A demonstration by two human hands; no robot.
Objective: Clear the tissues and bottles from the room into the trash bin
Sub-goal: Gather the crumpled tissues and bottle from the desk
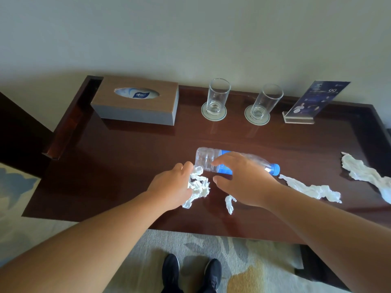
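Observation:
An empty clear plastic bottle (pixel 206 158) with a blue label and blue cap lies on its side in the middle of the dark wooden desk (pixel 118 157). My right hand (pixel 243 178) is over the bottle, fingers curved around its middle with the thumb below; the grip looks loose. My left hand (pixel 172 187) grips a crumpled white tissue (pixel 198 187) just left of the bottle's base. A small tissue scrap (pixel 230 204) lies under my right wrist. A longer twisted tissue (pixel 313 190) lies to the right, and another tissue (pixel 364 174) lies near the desk's right edge.
Along the back of the desk stand a brown tissue box (pixel 135 102), two empty glasses (pixel 218 96) (pixel 265 104) on coasters and an acrylic card stand (pixel 313 102). The wall is right behind. Patterned carpet and my black shoes (pixel 190 271) are below the desk's front edge.

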